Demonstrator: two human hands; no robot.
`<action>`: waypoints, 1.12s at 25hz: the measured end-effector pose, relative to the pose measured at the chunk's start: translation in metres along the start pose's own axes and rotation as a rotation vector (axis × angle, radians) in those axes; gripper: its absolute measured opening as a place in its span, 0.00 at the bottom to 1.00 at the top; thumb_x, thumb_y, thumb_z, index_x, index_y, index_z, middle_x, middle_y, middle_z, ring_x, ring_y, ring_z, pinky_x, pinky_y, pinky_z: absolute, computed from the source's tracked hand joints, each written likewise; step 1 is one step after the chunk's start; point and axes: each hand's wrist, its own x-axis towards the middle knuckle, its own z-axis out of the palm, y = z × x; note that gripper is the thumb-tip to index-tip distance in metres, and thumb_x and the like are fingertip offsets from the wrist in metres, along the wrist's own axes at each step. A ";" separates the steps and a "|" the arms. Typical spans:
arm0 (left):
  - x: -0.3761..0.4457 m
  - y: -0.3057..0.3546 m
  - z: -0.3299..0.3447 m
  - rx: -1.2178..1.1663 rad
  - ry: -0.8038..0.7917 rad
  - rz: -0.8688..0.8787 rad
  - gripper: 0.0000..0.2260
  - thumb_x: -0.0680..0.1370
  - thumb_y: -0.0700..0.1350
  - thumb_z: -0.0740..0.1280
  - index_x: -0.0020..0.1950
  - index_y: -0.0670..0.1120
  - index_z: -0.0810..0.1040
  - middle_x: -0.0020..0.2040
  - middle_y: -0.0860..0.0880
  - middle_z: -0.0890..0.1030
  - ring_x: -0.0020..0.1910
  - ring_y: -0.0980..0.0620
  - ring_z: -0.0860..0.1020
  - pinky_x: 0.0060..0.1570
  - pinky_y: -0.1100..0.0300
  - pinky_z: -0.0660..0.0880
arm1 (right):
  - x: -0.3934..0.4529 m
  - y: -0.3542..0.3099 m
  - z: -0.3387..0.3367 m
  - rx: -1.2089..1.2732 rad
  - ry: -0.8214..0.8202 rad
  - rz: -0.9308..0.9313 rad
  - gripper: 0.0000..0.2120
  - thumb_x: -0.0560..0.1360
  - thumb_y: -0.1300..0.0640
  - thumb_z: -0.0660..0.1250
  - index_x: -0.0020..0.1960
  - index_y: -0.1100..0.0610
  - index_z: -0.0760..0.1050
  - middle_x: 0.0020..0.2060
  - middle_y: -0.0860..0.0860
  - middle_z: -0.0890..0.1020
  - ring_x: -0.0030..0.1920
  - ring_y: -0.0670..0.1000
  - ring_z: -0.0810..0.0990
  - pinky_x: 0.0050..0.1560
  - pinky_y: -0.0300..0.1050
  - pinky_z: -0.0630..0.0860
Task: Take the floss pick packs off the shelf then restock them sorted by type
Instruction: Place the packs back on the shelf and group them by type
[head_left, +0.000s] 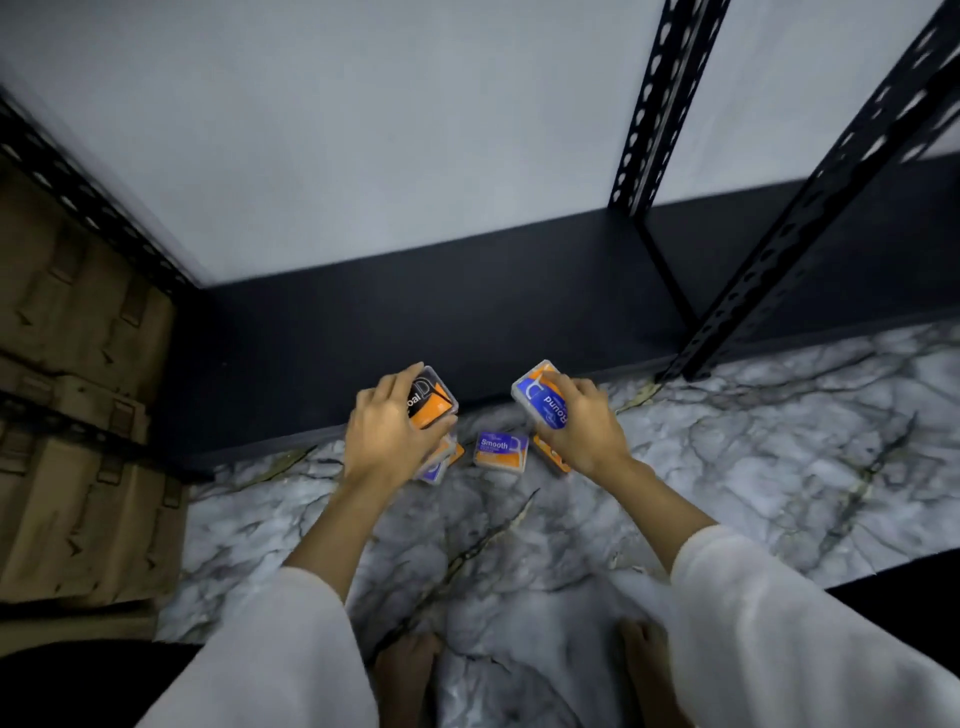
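Note:
My left hand (387, 434) grips a black-and-orange floss pick pack (434, 397) just above the front edge of the dark bottom shelf (415, 317). My right hand (582, 426) grips a blue-and-orange pack marked "Round" (537, 397). Between the hands a blue-and-orange pack marked "Smooth" (501, 451) lies flat on the marble floor. Another pack (436, 467) lies partly hidden under my left hand, and an orange pack (551, 457) shows under my right hand.
The marble-patterned floor (727, 441) spreads to the right. Black perforated shelf posts (810, 208) rise at the right. Brown cardboard boxes (78, 389) stand at the left behind another post. My bare feet (410, 670) are at the bottom. A pale wall backs the shelf.

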 end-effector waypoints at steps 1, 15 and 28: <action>0.000 0.010 -0.015 0.003 0.020 0.021 0.33 0.70 0.61 0.72 0.72 0.55 0.66 0.65 0.52 0.74 0.61 0.46 0.70 0.58 0.50 0.71 | -0.004 -0.013 -0.015 0.003 0.020 -0.029 0.32 0.70 0.55 0.70 0.71 0.50 0.64 0.60 0.57 0.72 0.57 0.59 0.74 0.56 0.54 0.75; -0.034 0.128 -0.269 -0.001 0.394 0.394 0.33 0.68 0.64 0.71 0.70 0.59 0.66 0.64 0.57 0.73 0.61 0.49 0.71 0.60 0.54 0.67 | -0.079 -0.190 -0.244 0.082 0.417 -0.388 0.32 0.68 0.52 0.69 0.71 0.44 0.66 0.59 0.50 0.71 0.60 0.53 0.70 0.59 0.46 0.72; 0.044 0.286 -0.340 -0.090 0.422 0.586 0.35 0.67 0.64 0.72 0.71 0.61 0.65 0.66 0.58 0.71 0.65 0.51 0.66 0.56 0.54 0.71 | -0.064 -0.177 -0.382 0.054 0.738 -0.300 0.27 0.68 0.55 0.70 0.66 0.48 0.70 0.50 0.48 0.69 0.51 0.51 0.68 0.51 0.42 0.66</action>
